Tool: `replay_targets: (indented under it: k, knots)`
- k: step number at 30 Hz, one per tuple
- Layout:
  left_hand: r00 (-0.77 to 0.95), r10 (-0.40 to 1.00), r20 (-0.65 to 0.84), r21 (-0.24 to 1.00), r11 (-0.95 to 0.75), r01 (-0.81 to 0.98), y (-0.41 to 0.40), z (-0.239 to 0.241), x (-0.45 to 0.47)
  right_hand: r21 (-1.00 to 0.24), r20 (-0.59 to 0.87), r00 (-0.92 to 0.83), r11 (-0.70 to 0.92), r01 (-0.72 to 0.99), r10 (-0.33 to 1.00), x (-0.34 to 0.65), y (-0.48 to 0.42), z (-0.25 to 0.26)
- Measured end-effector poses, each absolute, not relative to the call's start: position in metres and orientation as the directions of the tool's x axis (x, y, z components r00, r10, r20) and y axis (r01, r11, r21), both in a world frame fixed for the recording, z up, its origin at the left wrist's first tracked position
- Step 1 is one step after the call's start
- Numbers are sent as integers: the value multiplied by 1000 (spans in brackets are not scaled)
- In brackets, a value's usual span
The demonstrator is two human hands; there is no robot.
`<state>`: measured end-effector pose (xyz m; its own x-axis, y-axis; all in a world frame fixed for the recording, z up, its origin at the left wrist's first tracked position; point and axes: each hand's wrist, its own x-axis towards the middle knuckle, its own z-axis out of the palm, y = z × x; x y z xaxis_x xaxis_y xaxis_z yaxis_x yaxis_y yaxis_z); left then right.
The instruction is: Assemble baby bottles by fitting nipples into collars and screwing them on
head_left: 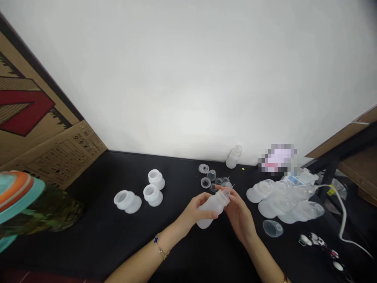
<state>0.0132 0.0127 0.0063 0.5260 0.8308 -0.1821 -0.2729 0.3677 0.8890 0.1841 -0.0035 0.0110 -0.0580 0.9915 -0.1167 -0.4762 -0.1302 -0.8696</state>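
My left hand (200, 210) is wrapped round the body of a white, translucent baby bottle (212, 206), which tilts with its top up to the right. At its upper end, my right hand (238, 212) has its fingers closed about the collar and clear nipple (226, 192). Part of the collar is hidden by those fingers. Just beyond the hands lie loose clear rings (205, 182), nipples (218, 181) and a clear cap (211, 175). Left of my hands stand three open bottles without tops, the nearest a white wide-necked bottle (128, 201).
Several capped bottles (282, 200) lie piled at the right, with a clear cap (272, 228) before them. One capped bottle (234, 157) stands by the wall. A white cable (344, 214) and beaded strap (319, 241) lie far right. A cardboard box (59, 157) and large jar (44, 208) stand left.
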Motion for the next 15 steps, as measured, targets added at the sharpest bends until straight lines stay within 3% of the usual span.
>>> replay_targets:
  k: [15]
  knots:
    - [517,838,-175,901,347,-259,13,3,13,-864,-135,-14,-125,-488,991,184,-5,8]
